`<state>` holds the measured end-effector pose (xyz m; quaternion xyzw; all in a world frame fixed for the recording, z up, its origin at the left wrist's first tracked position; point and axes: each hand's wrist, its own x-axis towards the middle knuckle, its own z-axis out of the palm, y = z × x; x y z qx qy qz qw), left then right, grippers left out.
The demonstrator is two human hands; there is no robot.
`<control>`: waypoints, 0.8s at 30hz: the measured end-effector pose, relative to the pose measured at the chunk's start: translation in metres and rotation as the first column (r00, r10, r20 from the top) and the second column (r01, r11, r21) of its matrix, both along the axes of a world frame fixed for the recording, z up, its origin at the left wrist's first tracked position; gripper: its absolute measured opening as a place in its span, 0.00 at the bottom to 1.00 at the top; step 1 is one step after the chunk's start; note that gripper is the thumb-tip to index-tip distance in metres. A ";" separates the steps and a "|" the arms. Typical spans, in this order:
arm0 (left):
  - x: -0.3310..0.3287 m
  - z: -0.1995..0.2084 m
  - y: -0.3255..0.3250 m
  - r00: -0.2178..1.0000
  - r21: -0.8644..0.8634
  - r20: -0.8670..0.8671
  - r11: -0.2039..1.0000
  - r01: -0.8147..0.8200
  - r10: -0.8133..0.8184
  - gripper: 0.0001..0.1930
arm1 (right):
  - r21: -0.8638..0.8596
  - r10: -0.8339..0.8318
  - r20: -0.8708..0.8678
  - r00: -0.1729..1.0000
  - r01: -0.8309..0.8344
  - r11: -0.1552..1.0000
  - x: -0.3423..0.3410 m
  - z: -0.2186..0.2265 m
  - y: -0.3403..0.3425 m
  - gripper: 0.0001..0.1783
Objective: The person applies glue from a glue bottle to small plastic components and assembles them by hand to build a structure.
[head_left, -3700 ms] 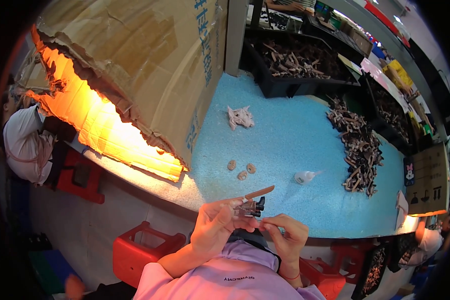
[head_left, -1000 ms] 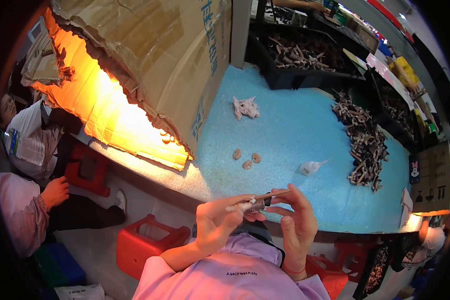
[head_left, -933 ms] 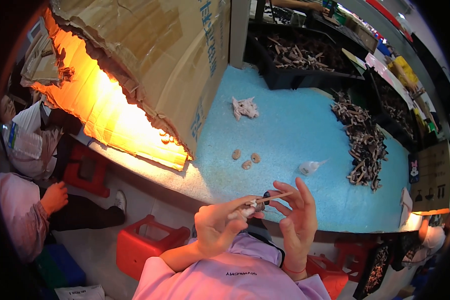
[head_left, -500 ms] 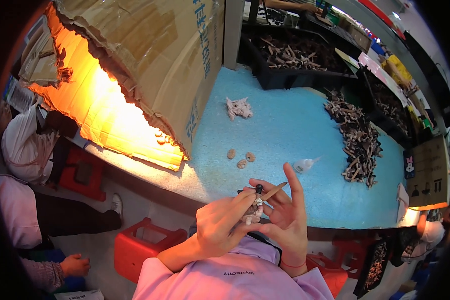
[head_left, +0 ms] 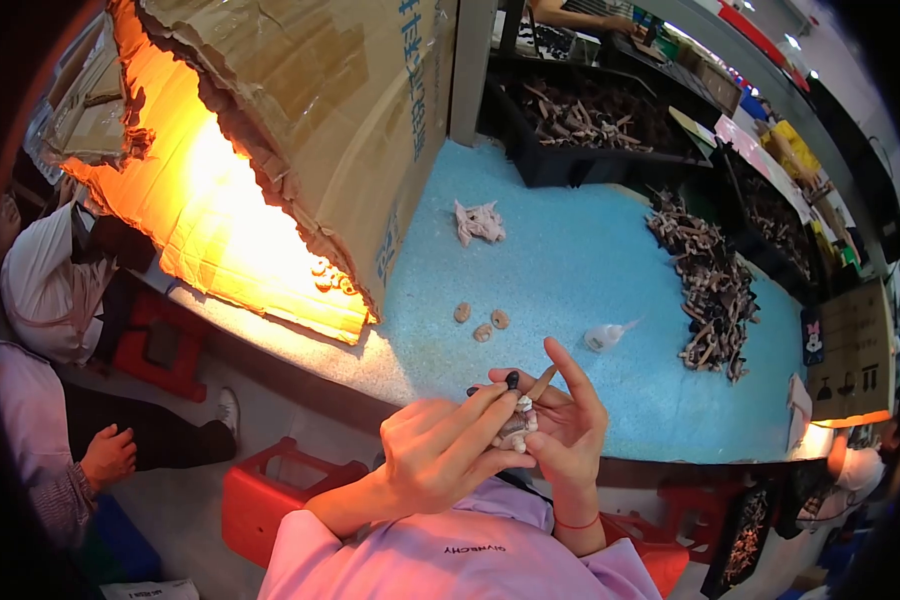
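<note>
A small figurine [head_left: 516, 428] with pale, grey and black parts and a brown, blade-like piece sticking up is held between my hands, close to my chest. My left hand [head_left: 425, 448] is closed, its fingers pressing on the figurine from the left. On the other side, my right hand [head_left: 574, 445] steadies it with the thumb, its index finger stretched upward. Fingers hide part of the figurine. Beyond my hands, three small round brown pieces [head_left: 483, 332] lie on the blue table [head_left: 560, 265]. A small white squeeze bottle [head_left: 606, 337] with a thin nozzle lies to their right.
A crumpled pale cloth [head_left: 479, 222] lies farther back. Heaped brown and black parts [head_left: 708, 285] cover the table's right side, near black bins [head_left: 560, 175]. A torn cardboard box [head_left: 355, 130], lit orange inside, stands at left. Red stools [head_left: 255, 505] and other people [head_left: 35, 420] are around.
My hands have shifted slightly, and the figurine has turned a little, its blade-like piece now more upright. My right thumb has come onto the figurine. At left, another person's hand has moved up.
</note>
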<state>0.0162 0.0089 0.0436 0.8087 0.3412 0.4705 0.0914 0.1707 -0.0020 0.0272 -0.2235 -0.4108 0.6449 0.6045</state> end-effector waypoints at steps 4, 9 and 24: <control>0.004 0.000 -0.001 0.999 0.048 0.001 0.998 -0.048 0.048 0.24 | 0.005 -0.007 -0.099 0.995 0.008 1.000 -0.001 -0.006 0.000 0.42; 0.013 -0.003 0.001 0.993 0.037 0.076 0.994 -0.098 0.095 0.26 | 0.004 -0.044 -0.132 0.990 0.045 0.999 -0.005 -0.010 0.003 0.40; 0.016 0.000 0.004 0.995 0.015 0.094 0.999 -0.047 0.045 0.22 | -0.004 -0.112 -0.059 0.992 0.112 0.994 -0.001 -0.008 -0.001 0.35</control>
